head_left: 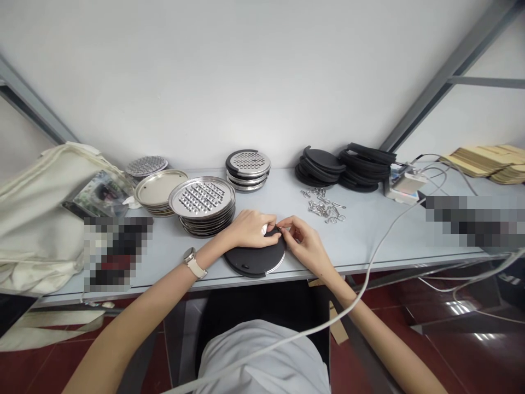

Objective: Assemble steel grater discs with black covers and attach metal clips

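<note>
A black round disc (255,259) lies flat near the table's front edge, with a thin silver rim showing at its lower right and a small slot near its lower left. My left hand (253,228) rests over its far part, fingers curled to the disc's upper right edge, with a small white bit at the fingers. There my right hand (305,244) pinches at the same edge, thumb and forefinger together; whatever is between them is too small to make out. Loose metal clips with rings (326,207) lie scattered beyond my right hand.
Grater discs (202,200) are stacked left of my hands, beside plain metal discs (161,186). Black-edged graters (248,164) stand at the back. Black holders (322,161) are piled right of them. A white cable (375,249) crosses in front of my right arm. Cardboard pieces (478,160) lie far right.
</note>
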`<state>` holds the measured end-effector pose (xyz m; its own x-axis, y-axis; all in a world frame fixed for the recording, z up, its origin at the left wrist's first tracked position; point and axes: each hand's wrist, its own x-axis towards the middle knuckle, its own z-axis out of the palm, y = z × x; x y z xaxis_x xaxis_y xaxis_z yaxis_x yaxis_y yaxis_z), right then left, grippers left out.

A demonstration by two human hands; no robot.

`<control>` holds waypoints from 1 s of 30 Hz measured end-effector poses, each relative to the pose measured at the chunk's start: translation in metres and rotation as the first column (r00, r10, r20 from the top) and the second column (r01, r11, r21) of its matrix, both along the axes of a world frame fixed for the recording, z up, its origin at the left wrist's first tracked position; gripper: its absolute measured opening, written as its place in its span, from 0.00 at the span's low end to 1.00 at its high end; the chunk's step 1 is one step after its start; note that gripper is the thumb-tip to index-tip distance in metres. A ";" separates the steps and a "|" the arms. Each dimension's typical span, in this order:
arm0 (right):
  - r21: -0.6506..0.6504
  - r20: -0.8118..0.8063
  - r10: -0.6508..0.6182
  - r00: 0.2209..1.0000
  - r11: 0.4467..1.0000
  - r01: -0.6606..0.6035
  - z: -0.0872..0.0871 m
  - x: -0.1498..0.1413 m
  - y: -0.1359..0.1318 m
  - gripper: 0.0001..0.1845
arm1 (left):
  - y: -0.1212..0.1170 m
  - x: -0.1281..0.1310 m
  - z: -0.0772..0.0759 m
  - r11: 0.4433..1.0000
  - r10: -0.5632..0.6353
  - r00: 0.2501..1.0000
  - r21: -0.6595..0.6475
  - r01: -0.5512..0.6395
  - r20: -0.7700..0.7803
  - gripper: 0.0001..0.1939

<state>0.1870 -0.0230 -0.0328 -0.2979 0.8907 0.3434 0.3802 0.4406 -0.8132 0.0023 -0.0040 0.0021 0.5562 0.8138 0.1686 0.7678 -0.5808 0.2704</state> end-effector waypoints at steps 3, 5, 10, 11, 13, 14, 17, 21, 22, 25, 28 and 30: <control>0.001 -0.006 -0.002 1.000 1.000 0.002 0.000 -0.001 -0.001 0.07 | 0.000 0.000 -0.001 1.000 0.002 1.000 0.011 -0.002 0.001 0.12; 0.002 -0.004 -0.005 1.000 1.000 0.005 0.000 -0.001 -0.002 0.08 | 0.000 0.000 -0.001 1.000 0.006 1.000 0.015 -0.006 0.000 0.13; 0.004 0.006 -0.010 1.000 1.000 0.010 0.000 0.000 -0.002 0.08 | -0.001 0.000 0.001 1.000 0.006 1.000 0.009 -0.006 -0.010 0.13; 0.005 0.005 -0.009 1.000 1.000 0.009 0.000 0.000 -0.002 0.08 | -0.001 0.000 0.001 1.000 0.008 1.000 0.006 -0.008 -0.012 0.13; 0.004 -0.001 -0.004 1.000 1.000 0.004 0.001 -0.001 -0.003 0.08 | -0.001 0.000 0.001 1.000 0.012 1.000 -0.001 -0.012 -0.015 0.13; 0.003 -0.004 -0.003 1.000 1.000 0.003 0.001 -0.001 -0.003 0.08 | -0.001 0.000 0.001 1.000 0.013 1.000 -0.004 -0.013 -0.016 0.13; -0.002 -0.008 -0.005 1.000 1.000 0.005 0.001 -0.001 -0.003 0.08 | -0.001 0.000 0.001 1.000 0.015 1.000 -0.002 -0.015 -0.013 0.13; -0.004 -0.020 -0.004 1.000 1.000 0.004 -0.001 -0.001 -0.002 0.07 | -0.001 -0.001 0.000 1.000 0.010 1.000 0.006 -0.009 -0.007 0.12; -0.003 -0.021 -0.003 1.000 1.000 0.003 -0.001 -0.001 -0.002 0.07 | -0.002 -0.001 0.000 1.000 0.010 1.000 0.005 -0.010 -0.008 0.12; 0.006 -0.017 -0.009 1.000 1.000 0.009 -0.001 -0.001 -0.003 0.07 | -0.002 0.000 0.001 1.000 0.020 1.000 -0.002 -0.020 -0.017 0.12; 0.028 -0.003 -0.022 1.000 0.999 0.022 0.000 -0.002 -0.004 0.07 | -0.002 0.001 0.001 1.000 0.026 0.999 -0.002 -0.026 -0.023 0.12; 0.048 0.012 -0.033 0.999 0.998 0.033 0.000 -0.003 -0.006 0.07 | -0.002 0.001 0.001 1.000 0.019 1.000 -0.003 -0.019 -0.019 0.12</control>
<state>0.1843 -0.0287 -0.0323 -0.2733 0.8830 0.3817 0.4053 0.4656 -0.7868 0.0031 -0.0059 0.0036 0.5438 0.8247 0.1556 0.7837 -0.5653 0.2572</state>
